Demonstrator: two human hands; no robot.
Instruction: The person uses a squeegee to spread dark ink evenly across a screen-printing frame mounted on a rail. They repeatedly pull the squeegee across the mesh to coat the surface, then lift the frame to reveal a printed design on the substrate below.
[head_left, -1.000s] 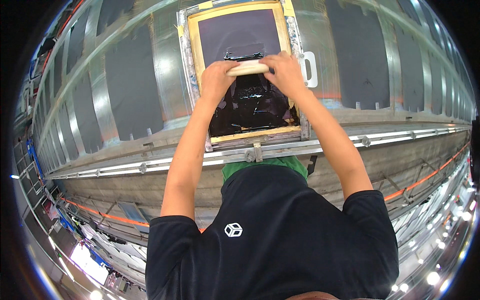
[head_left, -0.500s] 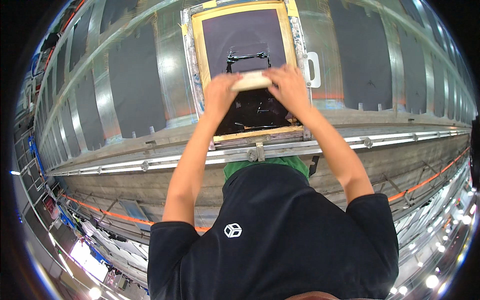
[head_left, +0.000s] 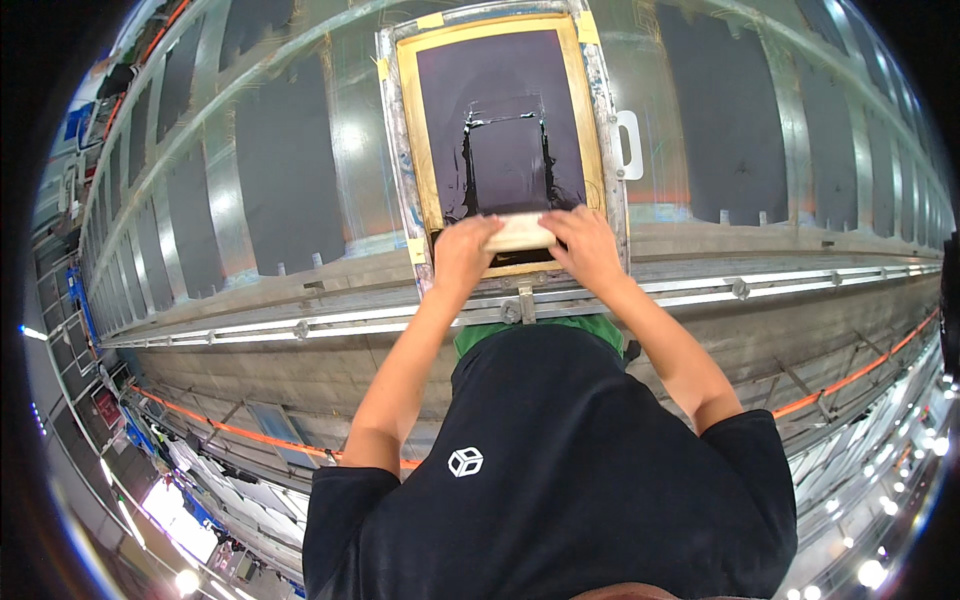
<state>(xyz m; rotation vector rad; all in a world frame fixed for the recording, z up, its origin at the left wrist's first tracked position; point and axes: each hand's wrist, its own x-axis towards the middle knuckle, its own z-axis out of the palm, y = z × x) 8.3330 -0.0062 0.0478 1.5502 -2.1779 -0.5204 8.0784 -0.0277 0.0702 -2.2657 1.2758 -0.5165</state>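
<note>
A squeegee (head_left: 521, 232) with a pale wooden handle is gripped between both my hands near the near end of a screen printing frame. My left hand (head_left: 466, 255) wraps its left end and my right hand (head_left: 586, 245) its right end. The screen frame (head_left: 405, 150) has a worn, ink-stained rim with yellow tape along its inner edges. Its dark mesh (head_left: 490, 65) carries wet black ink (head_left: 470, 165), which lines both sides of a rectangular patch in the middle. The squeegee's blade is hidden under the handle and my fingers.
Dark grey fabric panels (head_left: 285, 165) lie in a row along the long metal table (head_left: 365, 130), on both sides of the frame. A metal rail (head_left: 390, 313) with bolted stops runs along the table's near edge, close to my body.
Both hands have pulled the squeegee toward me, from mid-screen to the frame's near end. The ink behind it is now wiped thin, leaving wet lines at the sides.
</note>
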